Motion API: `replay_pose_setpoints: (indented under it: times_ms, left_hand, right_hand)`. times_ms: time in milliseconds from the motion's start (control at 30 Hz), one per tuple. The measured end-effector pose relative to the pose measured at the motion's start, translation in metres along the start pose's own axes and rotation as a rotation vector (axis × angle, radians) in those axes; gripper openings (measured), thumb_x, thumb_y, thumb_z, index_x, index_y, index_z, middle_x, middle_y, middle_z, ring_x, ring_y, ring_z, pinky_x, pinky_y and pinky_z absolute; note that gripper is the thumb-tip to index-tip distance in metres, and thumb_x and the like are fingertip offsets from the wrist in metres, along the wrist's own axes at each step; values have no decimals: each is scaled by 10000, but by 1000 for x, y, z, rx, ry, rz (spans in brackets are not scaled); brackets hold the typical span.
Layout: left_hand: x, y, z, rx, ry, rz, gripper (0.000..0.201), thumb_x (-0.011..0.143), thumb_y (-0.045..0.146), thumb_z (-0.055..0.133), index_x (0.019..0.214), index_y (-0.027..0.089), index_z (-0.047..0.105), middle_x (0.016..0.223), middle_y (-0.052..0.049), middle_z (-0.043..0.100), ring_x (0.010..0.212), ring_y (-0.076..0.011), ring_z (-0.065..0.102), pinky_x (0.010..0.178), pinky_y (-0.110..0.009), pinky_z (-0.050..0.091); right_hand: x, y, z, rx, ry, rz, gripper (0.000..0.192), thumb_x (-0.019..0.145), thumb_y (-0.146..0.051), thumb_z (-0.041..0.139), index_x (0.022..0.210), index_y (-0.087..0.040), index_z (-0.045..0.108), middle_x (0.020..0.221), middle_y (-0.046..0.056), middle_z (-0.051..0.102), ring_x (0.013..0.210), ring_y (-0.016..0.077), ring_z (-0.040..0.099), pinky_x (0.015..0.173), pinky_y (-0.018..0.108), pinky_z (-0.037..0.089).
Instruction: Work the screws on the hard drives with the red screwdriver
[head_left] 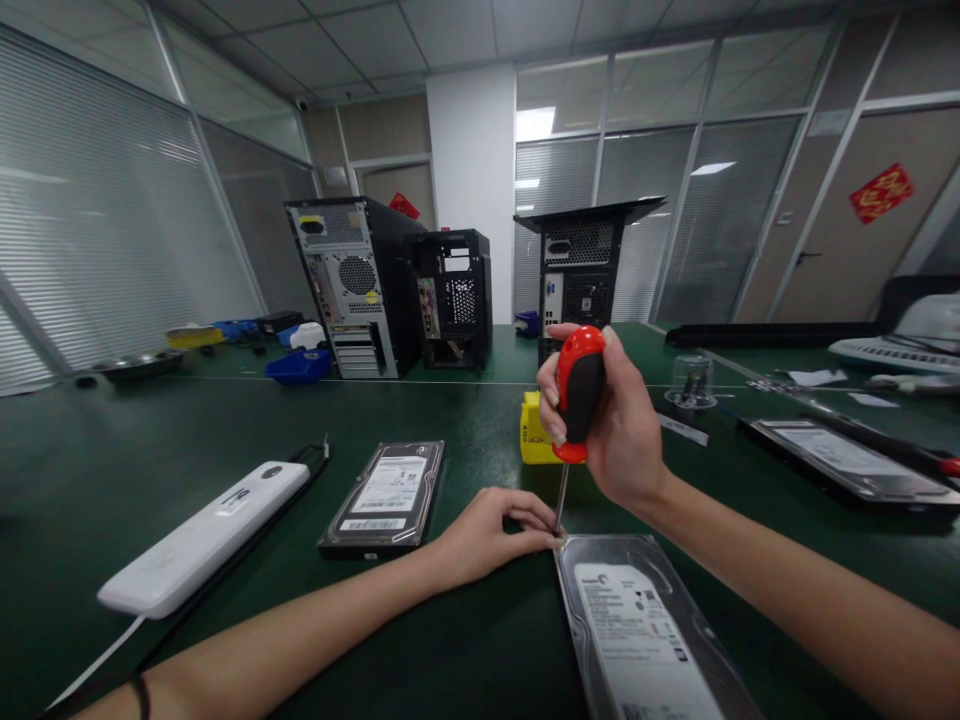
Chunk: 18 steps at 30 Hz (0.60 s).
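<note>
A red-and-black screwdriver (581, 390) is wrapped in my right hand (626, 430), its handle up and its shaft slanting slightly down to the near hard drive (645, 630). The tip meets the drive's far left corner. My left hand (491, 535) lies on the table with thumb and fingers pinched at that corner, right by the screwdriver tip; whatever sits between the fingertips is too small to make out. The drive lies flat, label up, and its near end runs out of view. Behind my right hand stands a yellow object (534, 435), partly hidden.
To the left lie a second hard drive (390, 495) and a white power strip (210, 540) with cables. Another drive (847, 455) lies at right, near a clear cup (691, 382). Computer cases (394, 285) stand at the back beside a blue tray (298, 367).
</note>
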<state>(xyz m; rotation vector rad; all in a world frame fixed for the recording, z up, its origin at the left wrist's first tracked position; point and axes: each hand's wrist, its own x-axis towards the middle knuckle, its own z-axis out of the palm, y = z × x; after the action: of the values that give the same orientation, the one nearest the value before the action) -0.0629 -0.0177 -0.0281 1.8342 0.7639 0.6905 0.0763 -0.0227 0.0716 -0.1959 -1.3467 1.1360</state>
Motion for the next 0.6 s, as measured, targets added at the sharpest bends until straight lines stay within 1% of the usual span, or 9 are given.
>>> replay_pose_setpoints:
  times_ms: [100,233,333,400,500,600]
  left_hand:
    - [1,0,-1,-11,-12,8,259,762,286,671,938,96,656,932,-103,699,868,-182,658,822,-284,495]
    - [0,1,-2,-25,-27,9,264,754,268,664,950,90,661,945,-112,700,871,-186,659,808,-278,501]
    - [-2,3,-2,38,-24,6,273,725,140,618,990,93,663,968,-107,699,882,-183,658,798,-258,497]
    - [-2,3,-1,66,-11,-3,293,710,87,568,983,86,671,957,-105,703,872,-181,661,789,-247,496]
    - [-1,3,-1,97,12,-13,259,735,122,551,952,80,686,926,-103,708,849,-183,663,789,-252,497]
    - [0,2,-2,108,18,-12,243,770,187,559,947,84,689,912,-99,708,842,-184,661,785,-256,496]
  right_hand:
    - [-1,0,0,-8,-13,0,315,924,-429,346,1004,-181,523,682,-25,473,452,61,442,426,213,327]
    - [-1,-1,1,4,37,28,260,900,-414,411,946,-186,526,732,-17,494,487,60,466,446,206,365]
    - [0,-2,1,20,56,8,223,874,-400,455,906,-188,517,800,-7,518,493,64,489,429,208,388]
    - [1,-3,1,25,47,-1,204,874,-394,452,893,-197,502,783,-13,525,456,63,480,389,201,359]
    - [1,-3,1,8,24,-6,190,885,-385,439,889,-202,489,694,-30,517,413,57,452,375,192,320]
    - [1,-2,1,-14,27,-12,185,890,-375,446,938,-204,498,668,-39,506,412,55,442,381,189,322]
